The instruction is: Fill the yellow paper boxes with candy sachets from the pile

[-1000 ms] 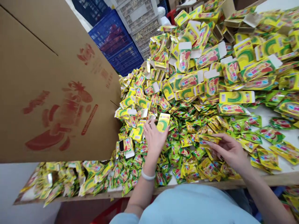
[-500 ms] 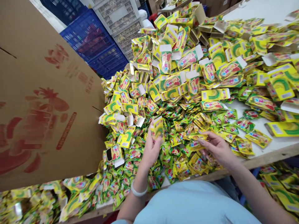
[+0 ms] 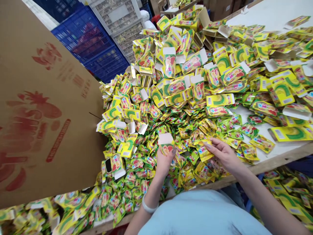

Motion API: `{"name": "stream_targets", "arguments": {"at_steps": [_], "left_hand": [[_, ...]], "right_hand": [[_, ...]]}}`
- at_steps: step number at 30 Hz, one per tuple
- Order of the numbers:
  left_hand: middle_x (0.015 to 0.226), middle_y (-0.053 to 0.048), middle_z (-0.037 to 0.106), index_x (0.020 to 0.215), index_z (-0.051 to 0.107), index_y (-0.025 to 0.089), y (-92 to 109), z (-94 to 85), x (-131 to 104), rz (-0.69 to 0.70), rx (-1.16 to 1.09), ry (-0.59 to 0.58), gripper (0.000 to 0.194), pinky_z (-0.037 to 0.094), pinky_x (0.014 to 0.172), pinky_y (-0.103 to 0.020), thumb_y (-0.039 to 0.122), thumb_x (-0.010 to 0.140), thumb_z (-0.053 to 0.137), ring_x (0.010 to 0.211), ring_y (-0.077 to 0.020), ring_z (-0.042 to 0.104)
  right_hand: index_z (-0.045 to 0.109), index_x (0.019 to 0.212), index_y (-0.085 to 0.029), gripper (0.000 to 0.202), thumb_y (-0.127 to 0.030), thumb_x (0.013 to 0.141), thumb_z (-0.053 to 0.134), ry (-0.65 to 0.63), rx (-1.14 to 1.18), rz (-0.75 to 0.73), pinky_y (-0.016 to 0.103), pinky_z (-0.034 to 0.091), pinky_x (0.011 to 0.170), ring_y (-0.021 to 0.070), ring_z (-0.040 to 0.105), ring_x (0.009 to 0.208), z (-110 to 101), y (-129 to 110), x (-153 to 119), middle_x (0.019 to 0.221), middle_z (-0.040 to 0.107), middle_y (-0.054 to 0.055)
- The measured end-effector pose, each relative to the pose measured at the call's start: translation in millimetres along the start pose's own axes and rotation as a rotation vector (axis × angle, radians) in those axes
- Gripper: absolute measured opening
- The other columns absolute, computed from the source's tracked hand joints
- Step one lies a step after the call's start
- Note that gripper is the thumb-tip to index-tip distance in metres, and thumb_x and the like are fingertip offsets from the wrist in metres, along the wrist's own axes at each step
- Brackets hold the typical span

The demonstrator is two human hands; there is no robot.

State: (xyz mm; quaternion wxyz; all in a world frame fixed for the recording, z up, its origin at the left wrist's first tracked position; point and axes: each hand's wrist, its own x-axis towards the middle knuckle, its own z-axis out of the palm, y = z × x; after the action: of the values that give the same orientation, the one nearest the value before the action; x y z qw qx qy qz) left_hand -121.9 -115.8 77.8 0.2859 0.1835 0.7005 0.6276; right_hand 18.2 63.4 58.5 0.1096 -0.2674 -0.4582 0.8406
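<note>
My left hand (image 3: 164, 161) is closed around a small candy box (image 3: 166, 142) whose white flap stands up. Between the thumb and fingers of my right hand (image 3: 221, 152) is a yellow candy packet (image 3: 203, 150), held a short way right of the box. Below both hands lies a heap of small candy packets (image 3: 137, 176), green on the left and yellow toward the right. Behind them, open yellow candy boxes (image 3: 178, 86) are piled high, many with white flaps showing.
A large printed cardboard carton (image 3: 49, 130) stands close on the left. Blue crates (image 3: 102, 58) and white crates (image 3: 119, 16) are stacked behind it. The wooden table edge (image 3: 281, 163) runs along my front. More packets and boxes (image 3: 286, 192) lie below at the right.
My left hand has turned the box, so its white flap and fruit-printed face now show. The packet in my right hand has tilted and shows its printed front.
</note>
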Motion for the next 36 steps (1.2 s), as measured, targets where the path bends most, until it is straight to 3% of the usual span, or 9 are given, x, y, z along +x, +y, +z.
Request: {"name": "stream_targets", "arguments": {"at_steps": [3,7,14,17,21,23,26,31,36], "left_hand": [[0.113,-0.016,0.072,0.108,0.066,0.014,9.4,5.4,-4.4,-0.064,-0.144,-0.167,0.050,0.055,0.089,-0.043,0.050,0.074,0.075,0.094,-0.0282,0.072],[0.103,-0.013,0.074,0.102,0.068,0.013,12.3,12.5,-10.5,-0.177,-0.148,-0.380,0.045,0.054,0.086,-0.038,0.046,0.072,0.078,0.089,-0.0262,0.071],[0.082,-0.004,0.068,0.098,0.066,0.015,9.1,16.0,-20.7,-0.205,-0.099,-0.344,0.047,0.053,0.080,-0.034,0.051,0.071,0.079,0.076,-0.0191,0.063],[0.088,-0.005,0.068,0.116,0.060,0.016,8.7,12.7,-21.7,-0.169,-0.035,-0.355,0.055,0.054,0.080,-0.035,0.049,0.075,0.077,0.079,-0.0195,0.063],[0.135,-0.012,0.057,0.143,0.043,0.021,1.9,14.3,-20.3,-0.067,0.129,-0.379,0.075,0.041,0.109,-0.044,0.039,0.078,0.076,0.122,-0.0285,0.055],[0.139,-0.012,0.054,0.144,0.042,0.021,-1.5,16.2,-19.2,-0.056,0.163,-0.375,0.075,0.037,0.113,-0.046,0.037,0.079,0.074,0.128,-0.0299,0.051],[0.133,-0.012,0.059,0.146,0.041,0.022,-3.2,15.3,-18.0,-0.082,0.105,-0.413,0.074,0.042,0.109,-0.047,0.038,0.081,0.073,0.122,-0.0302,0.057],[0.148,-0.011,0.047,0.147,0.041,0.025,-3.7,10.1,-18.8,0.009,0.159,-0.461,0.077,0.029,0.119,-0.048,0.034,0.079,0.075,0.139,-0.0319,0.041],[0.142,-0.012,0.052,0.147,0.041,0.022,-6.6,13.8,-22.9,-0.088,0.116,-0.492,0.079,0.030,0.118,-0.047,0.042,0.079,0.075,0.138,-0.0318,0.042]], "right_hand": [[0.061,0.091,-0.021,0.043,-0.054,0.071,0.079,-0.030,-0.044,-0.054,0.020,0.043,0.037,0.0093,0.054,0.043,-3.5,-12.9,2.4,0.068,0.067,-0.002],[0.062,0.095,-0.022,0.038,-0.053,0.076,0.075,0.024,-0.147,-0.273,0.022,0.041,0.035,0.0094,0.051,0.042,14.6,-37.8,1.2,0.074,0.068,0.000],[0.065,0.106,-0.023,0.013,-0.023,0.094,0.058,-0.255,-0.618,-0.928,0.033,0.054,0.081,0.0191,0.064,0.092,40.2,-48.2,9.3,0.096,0.068,0.007],[0.064,0.105,-0.021,0.015,-0.022,0.098,0.051,-0.406,-0.812,-0.868,0.032,0.053,0.079,0.0190,0.063,0.091,32.0,-52.5,10.8,0.096,0.066,0.008],[0.067,0.100,-0.020,0.018,-0.021,0.099,0.049,-0.582,-1.053,-0.677,0.029,0.051,0.073,0.0177,0.062,0.082,26.3,-64.5,7.1,0.088,0.063,0.006],[0.067,0.104,-0.021,0.017,-0.019,0.097,0.051,-0.598,-1.091,-0.639,0.029,0.051,0.075,0.0182,0.063,0.084,27.1,-69.7,4.9,0.091,0.063,0.006],[0.060,0.116,-0.020,0.021,-0.021,0.095,0.055,-0.557,-1.015,-0.576,0.027,0.050,0.070,0.0159,0.062,0.078,27.8,-73.2,2.3,0.096,0.065,0.005],[0.062,0.091,-0.020,0.006,-0.020,0.095,0.057,-0.551,-0.932,-0.626,0.024,0.047,0.065,0.0131,0.060,0.071,25.5,-59.8,0.7,0.082,0.065,0.002],[0.067,0.089,-0.021,0.017,-0.021,0.097,0.052,-0.270,-0.937,-0.839,0.027,0.052,0.068,0.0161,0.061,0.079,25.1,-27.3,-2.4,0.091,0.061,0.007]]}}
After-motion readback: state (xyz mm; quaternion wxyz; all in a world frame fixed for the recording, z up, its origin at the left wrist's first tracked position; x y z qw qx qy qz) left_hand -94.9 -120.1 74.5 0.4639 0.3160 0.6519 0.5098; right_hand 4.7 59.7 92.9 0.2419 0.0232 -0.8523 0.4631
